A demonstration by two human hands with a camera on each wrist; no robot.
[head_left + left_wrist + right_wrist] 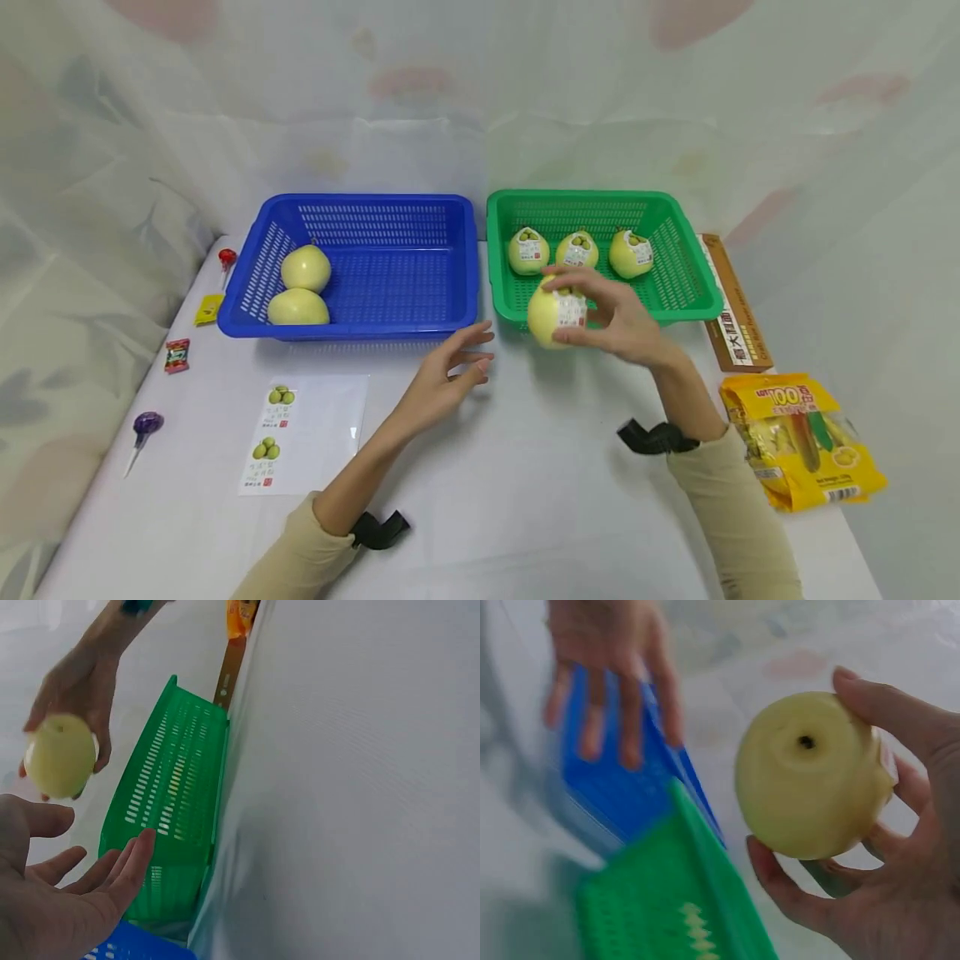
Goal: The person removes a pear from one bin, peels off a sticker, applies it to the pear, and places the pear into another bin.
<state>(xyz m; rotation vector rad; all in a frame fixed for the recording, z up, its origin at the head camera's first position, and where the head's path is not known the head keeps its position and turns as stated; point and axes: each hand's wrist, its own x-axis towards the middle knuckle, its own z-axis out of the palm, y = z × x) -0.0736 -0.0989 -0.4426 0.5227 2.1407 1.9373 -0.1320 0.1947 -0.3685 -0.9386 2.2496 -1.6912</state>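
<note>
My right hand (624, 321) grips a pale yellow pear (810, 780) above the near rim of the green basket (692, 315). A white printed label (572, 310) is on the pear's side, partly under the fingers. Inside that basket sit three labelled pears, among them a left one (528, 252) and a right one (631, 255). My left hand (442, 383) holds nothing, its fingers spread loosely near the blue basket's right front corner. In the blue basket (348, 330) two pears without visible labels, one behind (306, 269) the other (298, 308), lie at the left.
A clear sheet (322, 433) with two printed labels lies front left. Along the left edge are a purple lollipop (147, 423), a red lollipop (227, 257), a red candy (177, 355) and a yellow packet (209, 309). A brown box (738, 312) and yellow bag (806, 442) lie right.
</note>
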